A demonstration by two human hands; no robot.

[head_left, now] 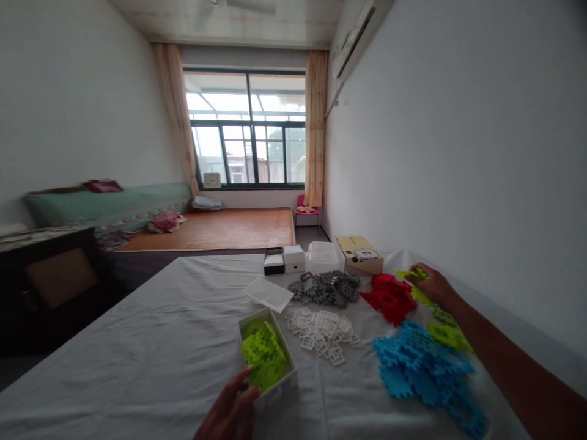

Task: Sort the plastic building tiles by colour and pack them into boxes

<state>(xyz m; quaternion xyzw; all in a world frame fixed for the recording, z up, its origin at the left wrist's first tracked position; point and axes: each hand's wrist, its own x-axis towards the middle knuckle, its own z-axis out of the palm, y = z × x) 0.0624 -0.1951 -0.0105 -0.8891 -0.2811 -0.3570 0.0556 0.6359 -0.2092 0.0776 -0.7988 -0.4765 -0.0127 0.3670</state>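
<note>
My left hand (232, 406) grips the near end of a small white box (275, 382) filled with lime-green interlocking pieces (263, 354). Far to the right, my right hand (431, 282) is closed on a lime-green piece (415, 273) at the edge of a lime-green pile (444, 330) by the wall. Between the hands lie piles of white pieces (323, 333), grey pieces (328, 287), red pieces (389, 296) and blue pieces (424, 366), all on a table covered with a white cloth (151, 348).
A clear plastic lid (268, 294) lies behind the box. At the table's far edge stand small black and white boxes (284, 260), a clear container (322, 255) and a cardboard box with a cartoon print (360, 253). A bed (211, 229) and a window (247, 128) lie beyond.
</note>
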